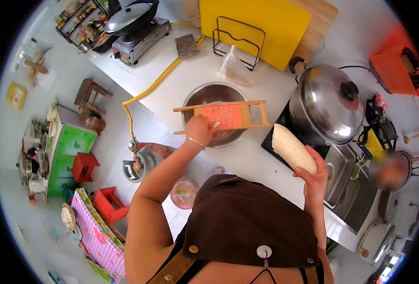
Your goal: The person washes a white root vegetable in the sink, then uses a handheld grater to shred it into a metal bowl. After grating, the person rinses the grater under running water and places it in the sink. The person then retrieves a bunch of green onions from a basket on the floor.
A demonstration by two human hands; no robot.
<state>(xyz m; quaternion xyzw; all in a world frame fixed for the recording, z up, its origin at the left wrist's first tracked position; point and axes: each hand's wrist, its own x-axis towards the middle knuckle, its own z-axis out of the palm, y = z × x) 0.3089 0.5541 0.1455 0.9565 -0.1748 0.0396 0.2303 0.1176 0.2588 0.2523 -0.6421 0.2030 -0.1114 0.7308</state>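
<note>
My left hand, with a bangle at the wrist, is closed over the lower rail of a wooden grater with an orange toothed plate. A small white bit shows by its fingertips; whether they pinch it is unclear. Under the grater is a round metal basin, its rim bridged by the wooden rails and its contents mostly hidden. Off to the right of the grater, my right hand grips the lower end of a thick, peeled white radish. The radish is held up at a slant, apart from the grater.
A large lidded pot stands on a black cooktop beside a steel sink. Behind the basin are a knotted plastic bag and a yellow cutting board. A yellow hose runs from the gas stove to a gas cylinder.
</note>
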